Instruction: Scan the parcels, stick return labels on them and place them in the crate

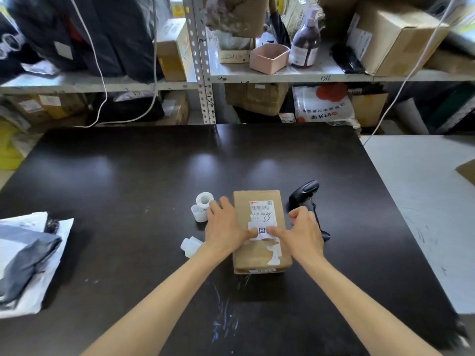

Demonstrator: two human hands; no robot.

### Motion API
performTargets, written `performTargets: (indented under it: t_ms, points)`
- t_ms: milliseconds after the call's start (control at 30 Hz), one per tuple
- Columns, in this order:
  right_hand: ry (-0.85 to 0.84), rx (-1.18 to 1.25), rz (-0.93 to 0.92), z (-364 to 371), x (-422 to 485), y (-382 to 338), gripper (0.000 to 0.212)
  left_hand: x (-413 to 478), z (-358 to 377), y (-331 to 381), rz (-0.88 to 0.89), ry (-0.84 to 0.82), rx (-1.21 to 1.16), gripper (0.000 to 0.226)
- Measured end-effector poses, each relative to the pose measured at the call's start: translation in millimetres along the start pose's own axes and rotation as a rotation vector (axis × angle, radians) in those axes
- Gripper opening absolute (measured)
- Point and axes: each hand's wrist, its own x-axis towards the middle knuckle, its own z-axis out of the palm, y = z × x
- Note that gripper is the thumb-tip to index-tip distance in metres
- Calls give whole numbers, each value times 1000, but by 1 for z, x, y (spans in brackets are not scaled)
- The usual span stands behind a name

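Item one: cardboard parcel (259, 242), lying flat on the black table (128, 201) directly under and between the two hands, long side running away from the person, a printed shipping label (262, 210) with barcode on the far half of its top face. Item two: small white return label (261, 231) bearing a square code, sitting on the parcel's top just nearer than the shipping label, part of it covered by fingertips. Left hand (225, 227): palm down, fingers spread over the parcel's left edge, thumb pressing the label's left side. Right hand (302, 231): resting on the parcel's right edge, forefinger stretched onto the label's right side, remaining fingers curled; neither hand closes around anything, both pressing flat. Item three: black handheld scanner (304, 192), lying on the table just beyond and to the right of the right hand, its handle partly hidden behind that hand. Item four: white label roll (203, 208), upright, touching or just beside the left hand's fingertips on their far left. Item five: second small white roll or bottle (191, 246), on its side, just left of the left wrist. Item six: grey and white poly mailers (28, 258), stacked well to the left of the left forearm at the table's edge.
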Motion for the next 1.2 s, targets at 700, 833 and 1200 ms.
performTargets:
  t_ms: [700,833,1200]
  points:
    - [387,659,222,-27,-81,-22,22,-11,-52,33,371,-345,-173,53]
    - [627,677,367,-28,-152,7,24,-55,-30,55,553,-502,-102,50]
    - [1065,749,809,-24,-359,107,22,-238,85,90,961,-911,136,45]
